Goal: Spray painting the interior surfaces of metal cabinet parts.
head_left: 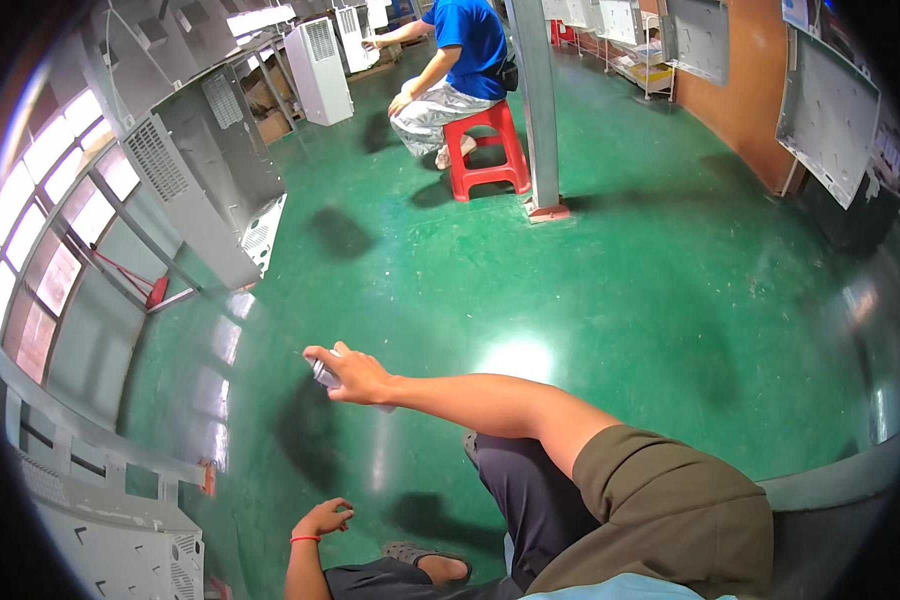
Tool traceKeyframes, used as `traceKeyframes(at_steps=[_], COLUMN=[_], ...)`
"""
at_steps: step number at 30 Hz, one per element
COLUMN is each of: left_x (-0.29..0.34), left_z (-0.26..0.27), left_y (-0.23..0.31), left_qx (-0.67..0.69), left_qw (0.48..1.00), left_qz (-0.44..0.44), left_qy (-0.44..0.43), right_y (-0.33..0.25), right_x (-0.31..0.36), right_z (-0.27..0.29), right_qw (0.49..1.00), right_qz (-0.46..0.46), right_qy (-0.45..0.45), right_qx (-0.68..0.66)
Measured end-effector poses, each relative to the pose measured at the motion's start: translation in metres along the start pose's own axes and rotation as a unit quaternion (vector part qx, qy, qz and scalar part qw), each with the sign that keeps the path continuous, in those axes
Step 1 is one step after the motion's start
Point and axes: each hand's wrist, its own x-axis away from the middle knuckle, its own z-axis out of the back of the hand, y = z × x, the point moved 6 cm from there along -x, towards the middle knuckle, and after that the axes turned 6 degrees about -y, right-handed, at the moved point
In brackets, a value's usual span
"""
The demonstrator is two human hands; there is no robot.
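My right hand (pixel 360 376) reaches leftward across the view over the green floor, its arm coming out of an olive sleeve. It is closed around a small whitish can (pixel 325 374), apparently a spray can, mostly hidden by the fingers and palm. One finger lies over the can's top end. Lower down, my left hand (pixel 327 516), with a red band at the wrist, hangs with its fingers loosely bent and nothing visible in it. A tall grey metal cabinet shell (pixel 215 140) with vent slots stands beyond my right hand, apart from it.
At lower left is a pale perforated metal panel (pixel 120 545). Ahead, a person in a blue shirt (pixel 478 45) sits on a red stool (pixel 487 150) beside a grey post (pixel 535 110). More metal housings (pixel 832 115) stand along the right. A red broom (pixel 156 292) leans by the windows.
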Motion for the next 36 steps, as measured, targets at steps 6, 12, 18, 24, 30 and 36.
traceKeyframes(at_steps=[6, 12, 18, 24, 30, 36], left_x=[-0.012, -0.031, -0.004, 0.001, 0.002, -0.009], left_z=[0.047, 0.047, 0.062, 0.068, 0.075, 0.08], left_y=[-0.014, 0.023, 0.059, 0.083, 0.091, 0.079], left_qx=[-0.212, -0.056, -0.038, -0.024, -0.014, -0.013], left_qw=[0.964, 0.993, 0.993, 0.994, 0.994, 0.994], left_qz=[-0.005, -0.061, -0.073, -0.042, -0.044, -0.034], left_qy=[0.159, 0.08, 0.088, 0.101, 0.103, 0.1], right_y=[0.084, 0.157, 0.149, 0.144, 0.157, 0.164], right_x=[-0.01, -0.004, -0.005, -0.006, -0.013, -0.021], right_z=[0.01, 0.025, 0.025, 0.033, 0.034, 0.035], right_qw=[0.987, 0.944, 0.898, 0.888, 0.886, 0.88], right_qz=[-0.098, -0.165, -0.181, -0.182, -0.166, -0.184], right_qy=[-0.091, -0.251, -0.364, -0.388, -0.394, -0.399], right_qx=[0.093, 0.133, 0.167, 0.166, 0.177, 0.181])
